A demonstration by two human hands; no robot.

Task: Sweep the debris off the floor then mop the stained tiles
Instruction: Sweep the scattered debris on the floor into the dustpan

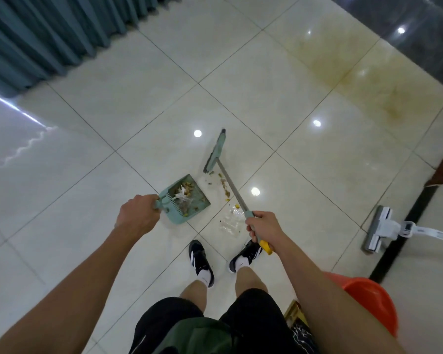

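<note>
A: Sweeping in progress. The left hand point(136, 215) has its grip wrapped tight round the handle of the dustpan point(186, 200), which sits on the floor just ahead of the feet, already holding scraps and a bit of clear wrapper.

B: And the right hand point(262, 227) is clenched on the broom point(216, 152) handle, near its yellow end. The head is out on the far side, bristles down on the tile.

A: Plenty of debris point(224, 185) left, though. It lies in a loose trail between the broom head and the pan's right edge, with a clear plastic scrap point(232, 219) nearer the right shoe.

B: To do this well, I'd say turn the pan's lip toward that trail and press it flat, so nothing slips under. Then short, low strokes toward it, no flicking.

A: That light plastic could skate away; better to drag it slowly.

B: Mopping comes later. The stain point(356, 80) spreads brownish over the far right tiles, and the mop point(380, 229) lies at the right, well apart, beside an orange bucket point(371, 300).
</note>
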